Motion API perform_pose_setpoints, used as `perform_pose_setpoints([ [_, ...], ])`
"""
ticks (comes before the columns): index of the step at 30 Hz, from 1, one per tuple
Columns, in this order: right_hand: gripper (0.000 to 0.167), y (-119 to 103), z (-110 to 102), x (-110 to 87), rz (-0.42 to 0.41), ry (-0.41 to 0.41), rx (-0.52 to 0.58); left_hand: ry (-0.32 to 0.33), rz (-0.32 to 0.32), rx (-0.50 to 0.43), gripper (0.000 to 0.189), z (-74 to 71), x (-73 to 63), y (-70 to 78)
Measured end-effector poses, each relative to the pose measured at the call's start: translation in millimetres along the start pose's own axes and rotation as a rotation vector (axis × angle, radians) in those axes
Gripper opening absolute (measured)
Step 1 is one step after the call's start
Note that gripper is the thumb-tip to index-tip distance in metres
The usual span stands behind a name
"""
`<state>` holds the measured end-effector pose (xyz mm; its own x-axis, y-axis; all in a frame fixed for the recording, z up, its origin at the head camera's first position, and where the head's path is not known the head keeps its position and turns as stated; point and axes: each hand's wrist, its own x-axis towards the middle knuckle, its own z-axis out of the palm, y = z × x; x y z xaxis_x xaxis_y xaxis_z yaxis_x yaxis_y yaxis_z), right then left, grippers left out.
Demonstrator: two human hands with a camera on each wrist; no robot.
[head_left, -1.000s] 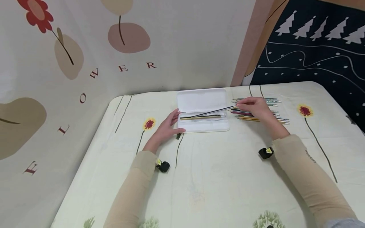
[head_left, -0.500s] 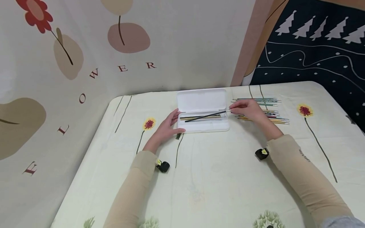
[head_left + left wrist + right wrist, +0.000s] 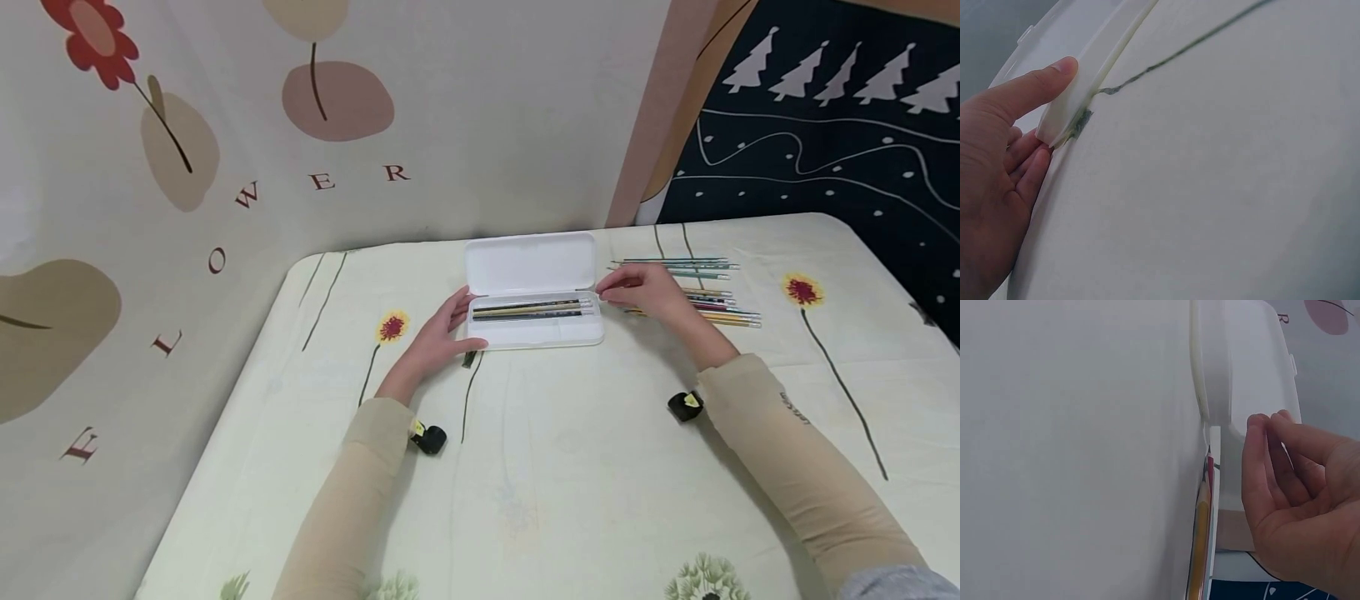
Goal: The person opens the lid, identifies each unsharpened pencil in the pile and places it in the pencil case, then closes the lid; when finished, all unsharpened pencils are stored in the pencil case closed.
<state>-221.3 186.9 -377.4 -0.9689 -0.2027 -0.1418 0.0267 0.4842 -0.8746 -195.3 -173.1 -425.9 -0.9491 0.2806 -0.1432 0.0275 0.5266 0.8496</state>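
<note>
A white plastic pencil case [image 3: 513,336] lies with its lid [image 3: 531,263] raised toward the wall. Several pencils rest side by side in its tray, among them a black pencil [image 3: 525,316] nearest the front. My left hand [image 3: 431,337] grips the case's left end; in the left wrist view the thumb [image 3: 1054,78] lies over the rim and the other fingers are at the corner. At the case's right end, my right hand [image 3: 648,292] hovers with bent fingers, thumb and forefinger tips close together. Nothing shows between those tips in the right wrist view.
To the right of the case, partly behind my right hand, lie several teal pencils [image 3: 705,264] and several yellow pencils [image 3: 738,318]. A flowered cloth [image 3: 555,467] covers the table. A printed curtain [image 3: 487,125] hangs behind it.
My right hand has brought the black pencil left and down, laid it in the case's tray and let it go. The left hand has stayed on the case.
</note>
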Motion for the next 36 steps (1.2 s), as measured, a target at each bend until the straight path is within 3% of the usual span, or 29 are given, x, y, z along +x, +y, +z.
perform_pose_setpoints([
  [17,0.032,2,-16,-2.1,0.042,0.022,-0.069,0.004,0.002,-0.006,0.102,0.4,-1.8,0.8],
  [36,0.044,20,-45,-14.7,0.065,0.087,0.017,0.008,0.002,-0.017,0.103,0.4,-1.0,-0.3],
])
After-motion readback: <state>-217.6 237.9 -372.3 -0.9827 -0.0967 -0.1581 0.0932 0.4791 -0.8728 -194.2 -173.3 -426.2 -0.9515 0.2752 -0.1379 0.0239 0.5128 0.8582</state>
